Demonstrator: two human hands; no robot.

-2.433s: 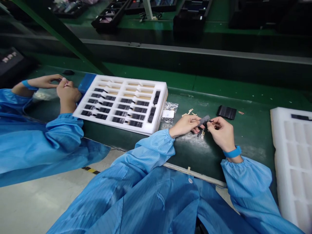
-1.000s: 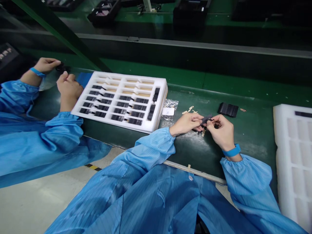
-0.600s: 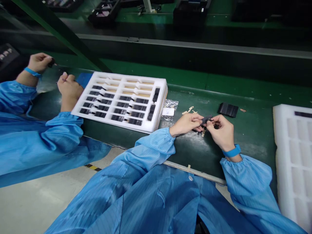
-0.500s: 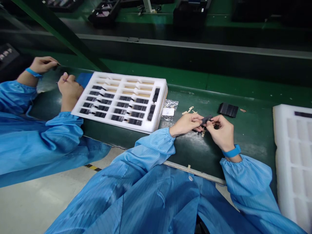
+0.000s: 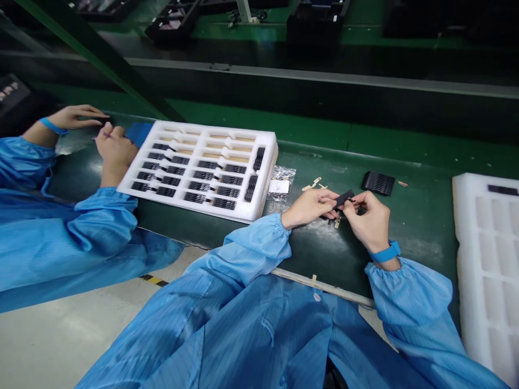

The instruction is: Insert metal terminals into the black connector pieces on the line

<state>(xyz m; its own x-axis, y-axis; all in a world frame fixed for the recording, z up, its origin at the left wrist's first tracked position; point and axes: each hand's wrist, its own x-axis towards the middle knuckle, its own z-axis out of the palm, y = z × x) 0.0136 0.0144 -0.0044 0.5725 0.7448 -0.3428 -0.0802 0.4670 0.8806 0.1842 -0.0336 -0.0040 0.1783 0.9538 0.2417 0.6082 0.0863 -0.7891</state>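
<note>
My left hand (image 5: 310, 207) and my right hand (image 5: 368, 217) meet over the green mat, both pinching a small black plastic part (image 5: 344, 199) between their fingertips. A tiny tan piece (image 5: 337, 222) lies on the mat just under the hands. A stack of black ridged parts (image 5: 378, 182) lies beyond my right hand. To the left stands a white foam tray (image 5: 265, 186) with several black parts in its slots.
A co-worker in a blue coat sits at the left, hands (image 5: 111, 151) busy beside the tray. A clear plastic bag (image 5: 281, 182) and tan scraps (image 5: 313, 185) lie near the tray. Another white foam tray (image 5: 466, 254) stands at the right. A conveyor rail (image 5: 324, 75) runs behind.
My hands have stayed in place on the black part, with only small finger shifts. The co-worker's far hand rose, then came back down to the mat.
</note>
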